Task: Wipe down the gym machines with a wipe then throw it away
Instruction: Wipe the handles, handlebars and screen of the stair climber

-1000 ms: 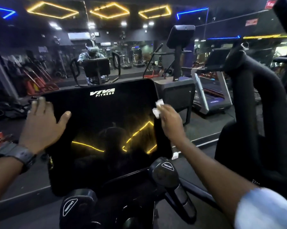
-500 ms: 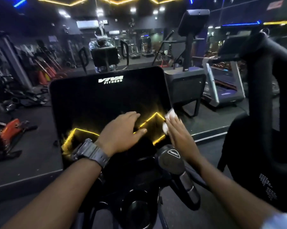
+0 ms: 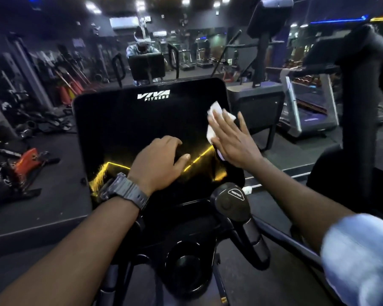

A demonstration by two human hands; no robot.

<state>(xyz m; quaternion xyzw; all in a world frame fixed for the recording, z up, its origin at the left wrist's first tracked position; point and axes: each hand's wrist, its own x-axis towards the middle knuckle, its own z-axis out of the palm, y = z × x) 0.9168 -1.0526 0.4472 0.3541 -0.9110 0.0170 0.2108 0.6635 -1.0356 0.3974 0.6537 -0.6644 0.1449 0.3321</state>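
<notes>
- Right hand point(image 3: 232, 140) is laid flat, with the fingers straight and spread, on the right part of the screen point(image 3: 142, 129).
- The wipe point(image 3: 214, 120) is pressed under these fingers against the screen, near its right edge; its white corners are seen above and to the left of the fingers.
- Left hand point(image 3: 162, 164) is rested on the lower middle of the screen, with the fingers bent loosely; nothing is held in it.
- A dark watch point(image 3: 125, 192) is worn on the left wrist, below the screen's yellow reflection.
- The words "VIVA FITNESS" are printed in white near the top of the screen.
- A black handle point(image 3: 237, 208) with a rounded cap is placed just below the right lower corner of the screen.
- A round cup holder point(image 3: 188, 268) is seen under the screen, in the middle.
- A light blue sleeve point(image 3: 358, 257) is seen on the right arm, far below and to the right of the screen.
- A treadmill point(image 3: 307, 107) is standing to the right of the screen, behind it.
- A mirror behind the screen is showing a person with a headset point(image 3: 142, 40).
</notes>
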